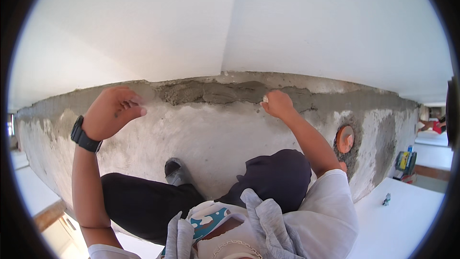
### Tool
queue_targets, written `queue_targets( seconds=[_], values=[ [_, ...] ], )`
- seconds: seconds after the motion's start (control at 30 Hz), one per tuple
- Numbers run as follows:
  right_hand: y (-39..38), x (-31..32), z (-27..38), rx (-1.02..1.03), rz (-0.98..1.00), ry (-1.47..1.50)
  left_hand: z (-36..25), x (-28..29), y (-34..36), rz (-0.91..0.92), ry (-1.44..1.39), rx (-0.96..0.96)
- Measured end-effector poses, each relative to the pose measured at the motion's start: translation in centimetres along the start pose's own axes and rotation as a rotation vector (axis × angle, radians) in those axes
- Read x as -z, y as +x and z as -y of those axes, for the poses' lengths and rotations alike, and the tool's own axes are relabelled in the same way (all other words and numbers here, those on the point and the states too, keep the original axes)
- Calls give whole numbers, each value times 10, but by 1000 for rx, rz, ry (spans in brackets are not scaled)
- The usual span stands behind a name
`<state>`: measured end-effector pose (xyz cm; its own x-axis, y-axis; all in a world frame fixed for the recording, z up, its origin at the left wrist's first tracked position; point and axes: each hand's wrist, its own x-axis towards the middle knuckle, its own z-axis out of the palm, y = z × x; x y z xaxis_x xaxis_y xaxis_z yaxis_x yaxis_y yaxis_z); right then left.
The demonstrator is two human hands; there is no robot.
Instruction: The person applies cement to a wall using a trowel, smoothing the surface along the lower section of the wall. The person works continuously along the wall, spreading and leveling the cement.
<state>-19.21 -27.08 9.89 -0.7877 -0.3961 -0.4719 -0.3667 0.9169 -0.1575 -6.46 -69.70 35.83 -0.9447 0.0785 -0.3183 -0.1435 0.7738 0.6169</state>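
Observation:
A strip of wet grey mortar runs along the foot of the white wall, rough and heaped in the middle. My right hand is closed at the strip's right part. A small pale bit of something shows at its fingers; what it is, I cannot make out. Off the strip's left end, my left hand is held up with its fingers loosely curved and apart, nothing in them. A black watch is on that wrist, and a dark smudge marks the palm.
An orange round pipe cap stands in rough mortar to the right of my right forearm. My dark shoe is on the grey concrete floor. At the far right are a green container and part of another person.

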Motion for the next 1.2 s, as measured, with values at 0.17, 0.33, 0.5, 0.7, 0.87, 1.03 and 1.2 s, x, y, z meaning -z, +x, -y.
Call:
queue_targets(
  seconds=[0.17,0.33,0.5,0.7,0.87,1.03,1.2],
  values=[
    [0,-15,1,-27,-39,76,-12,-9,13,28,45,49],
    [-16,-22,-17,-81,-154,160,-20,-17,27,74,85,75],
    [-26,-38,-24,-75,-57,152,-25,-30,47,104,118,29],
    [-24,-50,-29,-78,-95,210,-30,-41,64,157,89,55],
    [-38,-18,-43,-103,-82,167,-33,-46,75,177,112,19],
    [-44,-6,-65,-172,-141,198,-32,-49,80,197,110,34],
    [-30,-25,-65,-124,7,112,-35,-56,93,213,174,37]
  ],
)
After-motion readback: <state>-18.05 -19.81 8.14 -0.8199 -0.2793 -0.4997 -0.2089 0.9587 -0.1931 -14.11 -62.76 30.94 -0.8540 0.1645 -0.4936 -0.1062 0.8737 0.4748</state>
